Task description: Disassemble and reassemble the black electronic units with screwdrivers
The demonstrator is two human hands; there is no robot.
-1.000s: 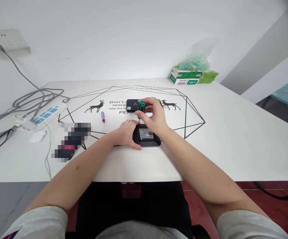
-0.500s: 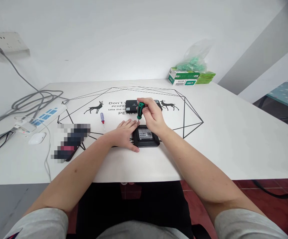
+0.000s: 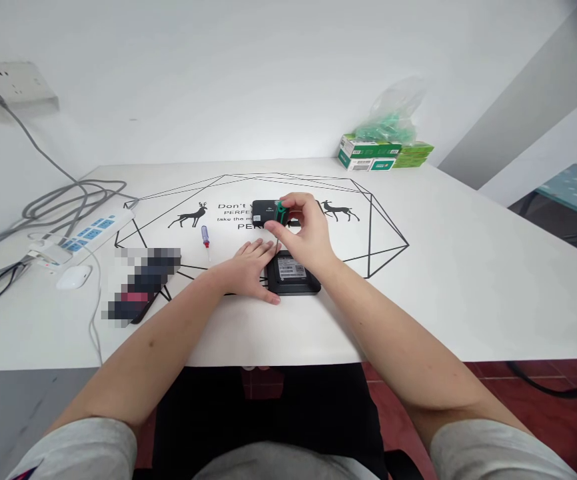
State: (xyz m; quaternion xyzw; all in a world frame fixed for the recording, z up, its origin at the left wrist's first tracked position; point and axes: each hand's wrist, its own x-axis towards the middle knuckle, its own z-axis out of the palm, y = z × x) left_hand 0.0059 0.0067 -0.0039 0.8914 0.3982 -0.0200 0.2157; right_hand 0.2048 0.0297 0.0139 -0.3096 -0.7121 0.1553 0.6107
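A black square box (image 3: 294, 288) with a white label on its upper face lies on the table in front of me. My left hand (image 3: 247, 272) rests flat along the box's left side, fingers stretched out and thumb apart near its front corner. Above the box, my right hand (image 3: 312, 233) has its fingers at the green-and-black handle of a screwdriver (image 3: 281, 215), the thumb reaching past it to the left. The screwdriver stands nearly upright, its shaft down at the box's far left corner; the tip is hidden by my left fingers. Behind it sits a second black box (image 3: 263, 212), partly covered.
A small screwdriver (image 3: 205, 239) with a clear blue and red handle lies to the left. Further left are a blurred phone-like object (image 3: 143, 287), a white earphone case (image 3: 73, 277), a power strip (image 3: 93, 233) and coiled grey cables (image 3: 103, 190). Green-and-white boxes (image 3: 368, 157) stand at the back.
My right fingers have loosened from their wrap around the screwdriver handle, and the thumb has moved out to the left. My left hand and the box have stayed put.
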